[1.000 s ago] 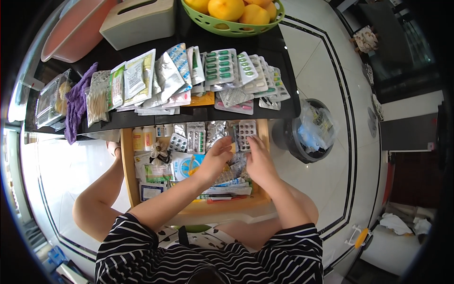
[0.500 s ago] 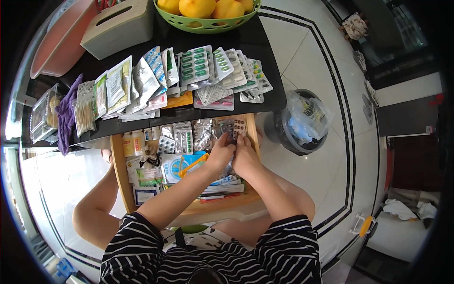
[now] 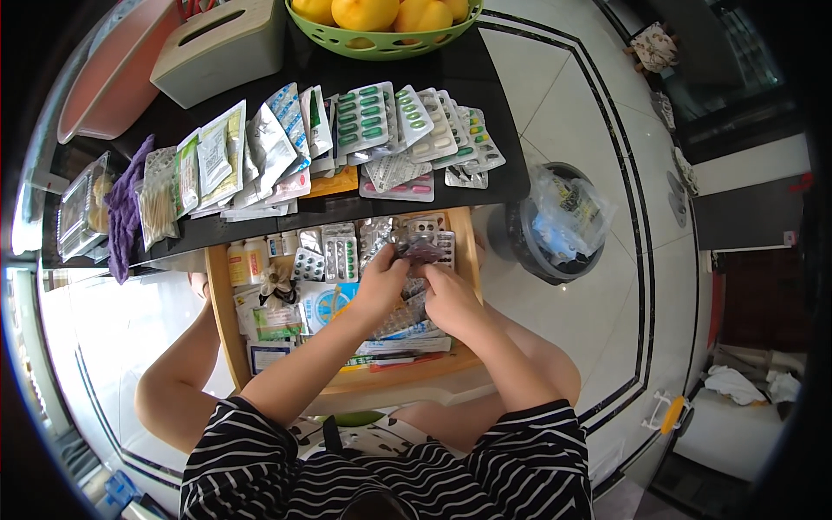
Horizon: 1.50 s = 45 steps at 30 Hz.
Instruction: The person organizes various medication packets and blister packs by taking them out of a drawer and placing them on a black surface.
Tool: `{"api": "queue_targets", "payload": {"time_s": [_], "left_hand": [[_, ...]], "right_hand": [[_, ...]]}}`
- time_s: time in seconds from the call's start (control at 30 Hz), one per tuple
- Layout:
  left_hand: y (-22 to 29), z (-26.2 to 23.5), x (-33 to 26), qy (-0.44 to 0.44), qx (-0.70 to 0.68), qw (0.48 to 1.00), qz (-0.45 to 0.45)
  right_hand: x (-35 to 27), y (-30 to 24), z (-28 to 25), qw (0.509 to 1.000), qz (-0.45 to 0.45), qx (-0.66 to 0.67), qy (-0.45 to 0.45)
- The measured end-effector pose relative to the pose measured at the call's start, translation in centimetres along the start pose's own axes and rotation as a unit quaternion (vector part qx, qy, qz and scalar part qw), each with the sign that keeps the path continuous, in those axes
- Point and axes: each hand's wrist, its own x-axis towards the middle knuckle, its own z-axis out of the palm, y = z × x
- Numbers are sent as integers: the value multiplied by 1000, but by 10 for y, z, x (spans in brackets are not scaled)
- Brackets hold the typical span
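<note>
Over the right part of an open wooden drawer (image 3: 222, 321), my left hand (image 3: 383, 279) and my right hand (image 3: 449, 299) meet. Both are closed at the near edge of a dark, shiny blister pack (image 3: 423, 252), tilted up between them. My fingertips partly hide it. Beneath and beside it lie a silvery blister pack (image 3: 375, 234), one with green capsules (image 3: 341, 258) and one with dark round tablets (image 3: 309, 263). Left of my hands are a blue-and-white packet (image 3: 328, 303), white bottles (image 3: 255, 260) and a green-and-white packet (image 3: 277, 321).
On the black tabletop (image 3: 468, 78) above the drawer lie overlapping sachets (image 3: 270, 143) and capsule blister packs (image 3: 363, 119). Behind them stand a tissue box (image 3: 221, 52), a pink basin (image 3: 117, 74) and a green fruit bowl (image 3: 390, 43). A lined bin (image 3: 555, 227) stands right.
My hands have risen a little from the drawer's right side, bringing the dark blister pack into view. My left hand has shifted left, and the orange item under that arm is now mostly covered.
</note>
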Motion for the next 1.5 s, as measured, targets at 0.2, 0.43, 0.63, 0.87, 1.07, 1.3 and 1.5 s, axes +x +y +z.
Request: {"api": "queue_targets", "payload": {"time_s": [0.2, 0.43, 0.63, 0.87, 1.07, 1.3, 1.5], "left_hand": [[17, -22, -30, 78, -61, 995, -13], [24, -27, -42, 80, -88, 991, -54], [19, -32, -43, 94, -93, 990, -53], [14, -42, -44, 104, -76, 990, -62], [22, -38, -51, 112, -90, 989, -45], [25, -30, -59, 99, -189, 976, -32], [29, -23, -71, 117, -223, 968, -7]], "right_hand": [[11, -7, -11, 996, 82, -16, -24], [29, 26, 29, 994, 14, -24, 107], [28, 23, 45, 998, -18, -19, 49], [28, 3, 23, 991, 48, 57, 112], [14, -18, 8, 952, 6, 274, 138], [-6, -41, 12, 901, 13, 431, 44], [-10, -51, 10, 853, 8, 522, -19]]}}
